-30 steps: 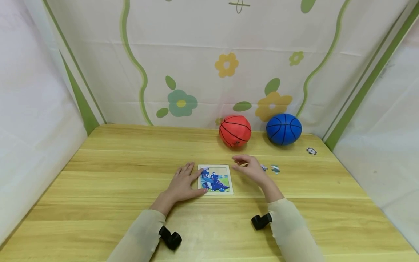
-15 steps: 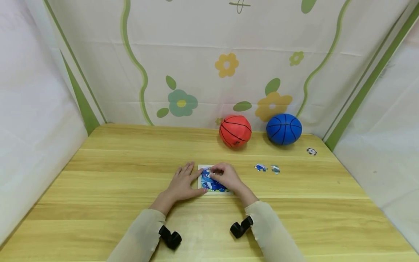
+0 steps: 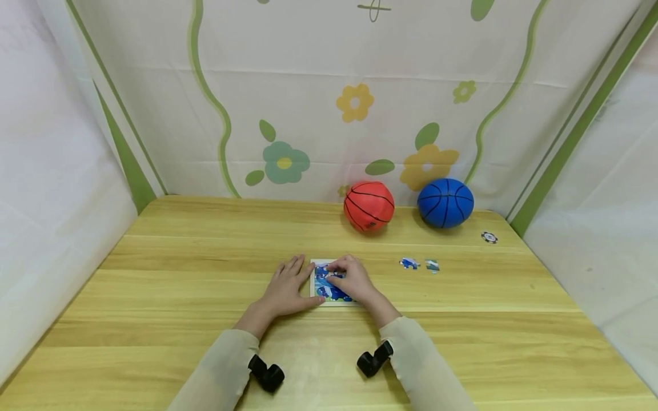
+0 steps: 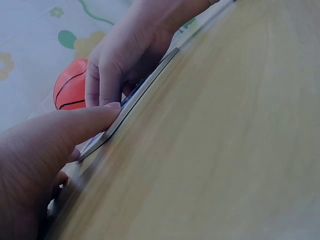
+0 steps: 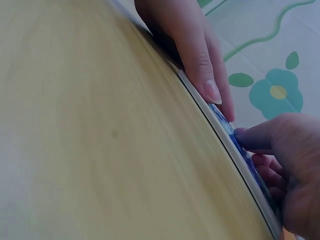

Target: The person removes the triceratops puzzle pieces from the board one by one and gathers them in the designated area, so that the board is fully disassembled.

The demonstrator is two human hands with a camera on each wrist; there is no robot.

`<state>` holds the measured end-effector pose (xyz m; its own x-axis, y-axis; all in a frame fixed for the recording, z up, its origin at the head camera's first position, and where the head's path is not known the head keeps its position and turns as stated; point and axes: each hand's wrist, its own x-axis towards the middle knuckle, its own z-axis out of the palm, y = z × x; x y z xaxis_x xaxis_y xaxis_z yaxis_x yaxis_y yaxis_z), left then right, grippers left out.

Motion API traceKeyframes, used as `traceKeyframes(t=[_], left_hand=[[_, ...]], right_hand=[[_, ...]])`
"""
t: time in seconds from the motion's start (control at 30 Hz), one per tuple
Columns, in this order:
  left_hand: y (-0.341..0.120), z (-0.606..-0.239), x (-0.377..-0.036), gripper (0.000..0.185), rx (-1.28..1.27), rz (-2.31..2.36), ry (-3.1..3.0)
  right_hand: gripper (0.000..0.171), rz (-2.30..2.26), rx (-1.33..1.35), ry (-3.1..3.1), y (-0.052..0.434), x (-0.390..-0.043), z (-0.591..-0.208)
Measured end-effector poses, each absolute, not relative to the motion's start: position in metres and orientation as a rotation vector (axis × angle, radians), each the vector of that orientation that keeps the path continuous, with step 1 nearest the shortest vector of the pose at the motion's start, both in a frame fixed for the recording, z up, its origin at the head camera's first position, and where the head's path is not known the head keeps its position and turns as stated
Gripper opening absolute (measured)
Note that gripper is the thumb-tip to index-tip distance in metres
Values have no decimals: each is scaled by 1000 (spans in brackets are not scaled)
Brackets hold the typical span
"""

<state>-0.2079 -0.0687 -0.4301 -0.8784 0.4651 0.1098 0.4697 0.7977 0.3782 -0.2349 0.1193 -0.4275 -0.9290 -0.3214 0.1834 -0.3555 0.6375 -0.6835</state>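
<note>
The left hand (image 3: 285, 292), fingers straight and spread, rests on the left edge of a square, pale-rimmed puzzle (image 3: 333, 293) printed in deep blues, well in from the table's (image 3: 169, 268) far edge. The right hand (image 3: 356, 282) bends thumb and fingers over it; whether they pinch anything I cannot tell.

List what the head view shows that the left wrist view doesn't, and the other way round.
Head only: the blue ball, the loose blue piece, the loose green-and-white piece and the round disc.

Left wrist only: the puzzle board seen low and nearly edge-on, its side thickness showing.

Both: the left hand touching the board, the right hand over it, the red ball, the table and the flowered cloth.
</note>
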Motion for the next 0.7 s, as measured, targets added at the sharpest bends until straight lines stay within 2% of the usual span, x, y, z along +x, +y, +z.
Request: traceKeyframes(t=[0.37,0.7], left_hand=[[-69,-431,-208,83,-773,-621,-2963],[-69,-431,-209,84,-777,-631,-2958]], right_hand=[[9,1064,453,-2850,109,-237,-427],[7,1138,477,-2803,107,-239,-428]])
